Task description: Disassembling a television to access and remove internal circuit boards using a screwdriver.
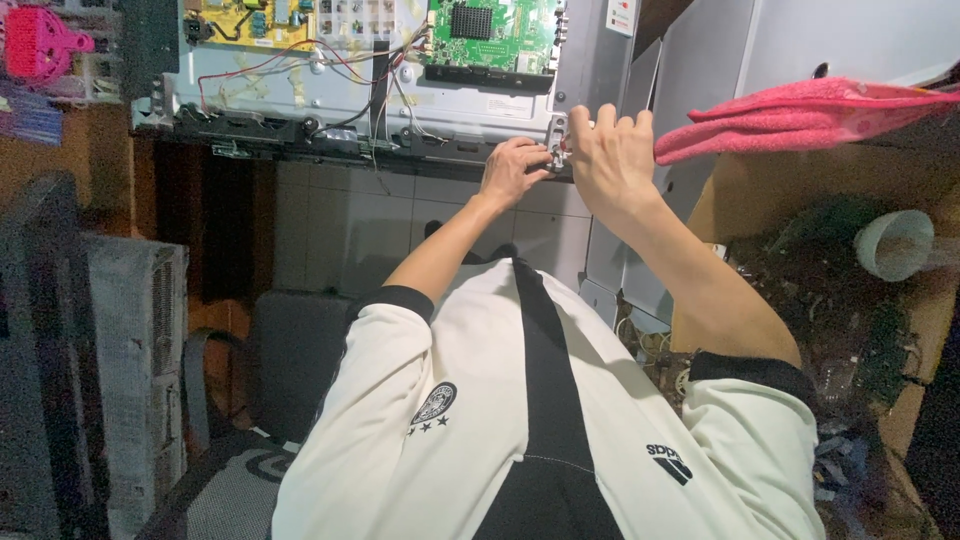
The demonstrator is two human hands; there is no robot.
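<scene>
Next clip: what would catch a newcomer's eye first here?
Both hands meet at the lower right corner of an opened screen's metal back panel: the left hand and right hand pinch a small part between them. A green circuit board sits above, and a bright pink towel lies at right.

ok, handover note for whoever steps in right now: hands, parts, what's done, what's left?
Left hand: fingers closed at the lower right corner of the opened flat-panel chassis, by a small metal bracket.
Right hand: fingers curled at the same bracket from the other side; whether it holds a tool is hidden.
Parts: back cover off; green board and yellowish board still mounted, wires attached.
Left: the corner bracket, both boards, wiring.
Nearby: pink cloth, box of scrap parts.
</scene>
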